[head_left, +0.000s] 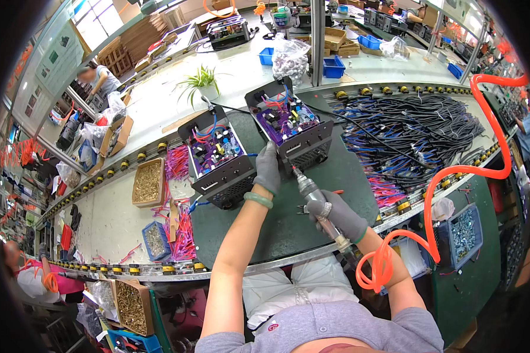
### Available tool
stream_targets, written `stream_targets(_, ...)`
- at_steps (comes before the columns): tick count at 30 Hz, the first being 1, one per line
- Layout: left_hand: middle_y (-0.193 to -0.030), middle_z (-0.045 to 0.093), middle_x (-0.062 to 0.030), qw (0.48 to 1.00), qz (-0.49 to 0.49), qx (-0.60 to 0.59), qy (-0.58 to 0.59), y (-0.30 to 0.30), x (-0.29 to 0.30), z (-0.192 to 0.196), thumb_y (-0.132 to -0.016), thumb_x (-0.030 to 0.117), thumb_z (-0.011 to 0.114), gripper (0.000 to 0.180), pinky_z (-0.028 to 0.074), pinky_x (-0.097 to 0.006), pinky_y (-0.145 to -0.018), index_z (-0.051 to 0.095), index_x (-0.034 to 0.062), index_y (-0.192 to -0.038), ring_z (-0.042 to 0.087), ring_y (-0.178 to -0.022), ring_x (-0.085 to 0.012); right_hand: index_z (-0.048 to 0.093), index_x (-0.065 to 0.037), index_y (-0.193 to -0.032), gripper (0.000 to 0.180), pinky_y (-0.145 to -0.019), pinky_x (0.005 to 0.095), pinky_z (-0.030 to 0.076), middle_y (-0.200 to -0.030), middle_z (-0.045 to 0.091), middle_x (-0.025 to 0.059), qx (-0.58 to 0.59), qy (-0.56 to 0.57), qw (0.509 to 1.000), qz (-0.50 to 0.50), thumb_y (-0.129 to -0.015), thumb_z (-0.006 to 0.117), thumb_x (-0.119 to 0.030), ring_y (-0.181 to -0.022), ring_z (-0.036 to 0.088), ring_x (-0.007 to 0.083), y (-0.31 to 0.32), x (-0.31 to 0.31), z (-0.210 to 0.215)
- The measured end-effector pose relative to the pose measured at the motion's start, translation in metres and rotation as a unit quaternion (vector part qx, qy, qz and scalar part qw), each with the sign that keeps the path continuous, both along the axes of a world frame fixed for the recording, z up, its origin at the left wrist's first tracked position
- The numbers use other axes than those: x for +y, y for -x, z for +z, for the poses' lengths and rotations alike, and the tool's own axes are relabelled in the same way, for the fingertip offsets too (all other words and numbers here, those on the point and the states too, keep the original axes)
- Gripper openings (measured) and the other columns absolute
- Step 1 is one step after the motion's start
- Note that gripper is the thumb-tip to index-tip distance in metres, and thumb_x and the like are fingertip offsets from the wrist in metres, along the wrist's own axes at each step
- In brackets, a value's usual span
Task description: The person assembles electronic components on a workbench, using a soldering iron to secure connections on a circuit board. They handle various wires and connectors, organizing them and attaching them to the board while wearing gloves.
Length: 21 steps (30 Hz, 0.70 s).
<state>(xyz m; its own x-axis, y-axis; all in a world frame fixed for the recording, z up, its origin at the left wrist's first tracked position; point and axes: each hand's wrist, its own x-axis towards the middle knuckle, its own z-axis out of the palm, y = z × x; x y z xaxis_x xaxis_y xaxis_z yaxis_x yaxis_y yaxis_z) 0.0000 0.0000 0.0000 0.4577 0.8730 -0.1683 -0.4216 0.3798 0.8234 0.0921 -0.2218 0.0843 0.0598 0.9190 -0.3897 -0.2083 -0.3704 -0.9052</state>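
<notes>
In the middle of the frame, two black open-topped units stand tilted side by side on a dark green mat (265, 235), the right unit (310, 143) slightly higher than the left unit (225, 176). Each shows a purple board crowded with parts and blue and red wires. The left hand (267, 169), in a grey glove, rests at the near left corner of the right unit; its fingers point up the frame and lie close together, though whether they pinch the edge cannot be told. A green bangle (259, 200) circles that wrist. The right hand (343, 219), also gloved, wraps its fingers around the barrel of a driver (310, 189), right of the frame's centre. The driver slants to the upper left, its tip at the lower part of the right unit's front panel; contact is too small to make out. An orange hose (503, 156) loops down the right side of the frame. Black and blue cables (412, 126) lie heaped at upper right. Left of the mat are pink wires (184, 226), a box (148, 204) of small brassy parts and a blue tray (159, 257). A potted plant (202, 81) stands above the left unit.
</notes>
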Motion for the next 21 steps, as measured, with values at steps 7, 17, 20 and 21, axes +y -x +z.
stream_targets(7, -0.091, 0.065, -0.0039, 0.999, 0.027, 0.017, -0.001, 0.001, 0.0, 0.002, -0.106, 0.03, 0.047, 0.031, 0.054, -0.031, -0.073, 0.063, 0.0037, -0.103, 0.063, -0.078, -0.0155, 0.052, -0.005, -0.103, 0.038, -0.042, 0.0256, 0.046, -0.075, 0.057, 0.0033, 0.023, 0.014, 1.0, -0.01, -0.087, 0.067, -0.035, -0.051, 0.056, 0.01, 0.01, 0.007, 0.004)
stream_targets(17, -0.095, 0.066, -0.007, 1.0, 0.009, 0.005, -0.006, 0.004, -0.011, 0.025, -0.106, 0.029, 0.046, 0.03, 0.056, -0.034, -0.077, 0.06, 0.0022, -0.107, 0.065, -0.083, -0.017, 0.05, -0.008, -0.099, 0.034, -0.04, 0.0246, 0.046, -0.072, 0.056, 0.0012, 0.095, 0.015, 0.995, -0.02, -0.086, 0.067, -0.035, -0.048, 0.055, 0.0092, 0.025, 0.013, 0.009)
stream_targets(20, -0.094, 0.066, -0.0059, 1.0, 0.013, 0.013, -0.007, 0.001, -0.006, 0.018, -0.106, 0.029, 0.046, 0.03, 0.055, -0.033, -0.077, 0.06, 0.0031, -0.103, 0.064, -0.081, -0.0168, 0.05, -0.008, -0.098, 0.034, -0.039, 0.0247, 0.046, -0.072, 0.055, 0.0011, 0.063, 0.013, 0.998, -0.02, -0.086, 0.067, -0.035, -0.048, 0.055, 0.0092, 0.024, 0.014, 0.004)
stream_targets(21, -0.095, 0.067, -0.0054, 1.0, 0.011, 0.014, -0.014, 0.002, 0.0, 0.005, -0.105, 0.03, 0.045, 0.03, 0.055, -0.032, -0.075, 0.061, 0.0041, -0.107, 0.064, -0.081, -0.0162, 0.05, -0.009, -0.098, 0.033, -0.039, 0.0248, 0.046, -0.072, 0.055, 0.0011, 0.076, 0.02, 0.997, -0.019, -0.085, 0.067, -0.034, -0.048, 0.055, 0.0092, 0.025, 0.014, 0.005)
